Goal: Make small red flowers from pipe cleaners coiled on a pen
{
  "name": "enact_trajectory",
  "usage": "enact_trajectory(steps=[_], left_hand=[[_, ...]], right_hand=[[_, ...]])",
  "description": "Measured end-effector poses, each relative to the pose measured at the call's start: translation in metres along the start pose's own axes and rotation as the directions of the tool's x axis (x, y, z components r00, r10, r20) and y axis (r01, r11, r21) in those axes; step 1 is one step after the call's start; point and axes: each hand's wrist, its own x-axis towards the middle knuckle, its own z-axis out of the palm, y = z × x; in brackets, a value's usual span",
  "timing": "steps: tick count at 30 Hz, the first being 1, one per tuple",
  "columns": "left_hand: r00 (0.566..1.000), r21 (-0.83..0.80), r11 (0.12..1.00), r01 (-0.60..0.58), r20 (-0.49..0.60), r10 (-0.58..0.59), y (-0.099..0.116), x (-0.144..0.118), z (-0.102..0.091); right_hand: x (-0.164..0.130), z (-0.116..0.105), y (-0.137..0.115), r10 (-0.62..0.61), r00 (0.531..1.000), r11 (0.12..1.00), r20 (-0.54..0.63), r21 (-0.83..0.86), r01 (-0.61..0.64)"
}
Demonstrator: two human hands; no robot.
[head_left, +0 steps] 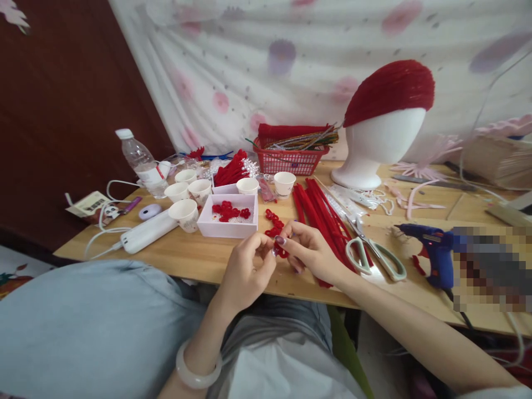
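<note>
Over the front edge of the table, my left hand (248,267) and my right hand (308,249) meet with their fingertips pinched together. Between them is a small red looped pipe-cleaner piece (282,253), partly covered by the fingers. Just beyond lie more red pipe-cleaner flowers (273,219) on the wood. A white box (228,228) left of them holds similar red flowers (230,211) and small clear beads. To the right of my right hand lie long red pipe cleaners (323,213) and scissors (376,252) with pale green handles.
Several paper cups (183,215), a plastic bottle (143,160) and a white power strip (147,231) stand left. Behind are a red basket (291,162) and a white mannequin head (376,141) with a red cap. A blue glue gun (434,249) lies right.
</note>
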Motion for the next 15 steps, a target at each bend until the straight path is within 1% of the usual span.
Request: enact_trajectory(steps=[2, 4, 7, 9, 12, 15], left_hand=[[0.998, 0.043, 0.999, 0.001, 0.055, -0.003, 0.002, 0.002, -0.004], [0.996, 0.058, 0.998, 0.009, 0.083, -0.014, 0.005, 0.003, -0.003], [0.997, 0.044, 0.999, 0.018, 0.081, -0.022, 0.007, 0.002, 0.002], [0.998, 0.038, 0.999, -0.001, 0.055, -0.001, 0.007, 0.0, 0.005], [0.994, 0.101, 0.99, -0.099, -0.034, 0.103, 0.005, -0.003, 0.013], [0.967, 0.218, 0.954, -0.206, -0.105, 0.233, 0.002, -0.007, 0.022]], right_hand=[[-0.001, 0.001, 0.0, -0.012, 1.0, 1.0, 0.024, -0.008, 0.013], [-0.002, 0.002, 0.0, -0.032, 0.999, 0.999, 0.039, -0.011, 0.032], [-0.004, 0.002, -0.001, -0.052, 0.997, 0.999, 0.06, -0.011, 0.052], [-0.005, 0.001, -0.001, -0.055, 0.996, 0.998, 0.073, -0.017, 0.056], [-0.008, 0.002, -0.001, -0.068, 0.995, 0.998, 0.07, -0.01, 0.068], [-0.01, 0.003, -0.001, -0.077, 0.995, 0.997, 0.063, 0.023, 0.076]])
